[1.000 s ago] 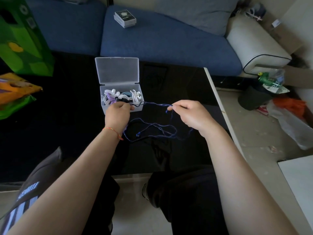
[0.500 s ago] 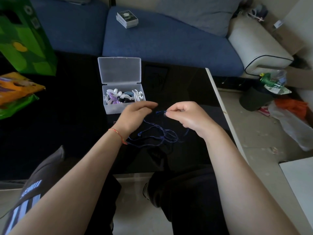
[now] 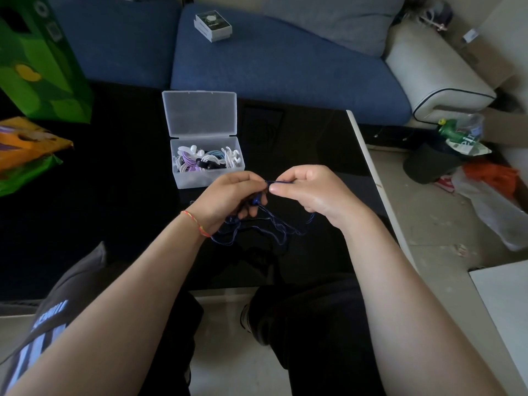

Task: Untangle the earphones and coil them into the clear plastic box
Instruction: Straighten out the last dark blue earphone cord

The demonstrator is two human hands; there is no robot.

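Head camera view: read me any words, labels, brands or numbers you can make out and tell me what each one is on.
Green bottle label: large letters, partly crumpled, not readable as a word.
Dark sleeve: pale blue lettering, seen at an angle, too blurred to read.
Small box on the sofa: print on its dark top, too small to read.
Green bag: a square code-like mark, no readable words.

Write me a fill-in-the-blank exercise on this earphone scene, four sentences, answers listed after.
1. Both hands, the left hand and the right hand, pinch the ____ earphone cable.
2. The lid of the clear plastic box stands ____.
3. The box rests on a ____ table.
4. The string bracelet is on the ____ wrist.

Answers: blue; open; black; left
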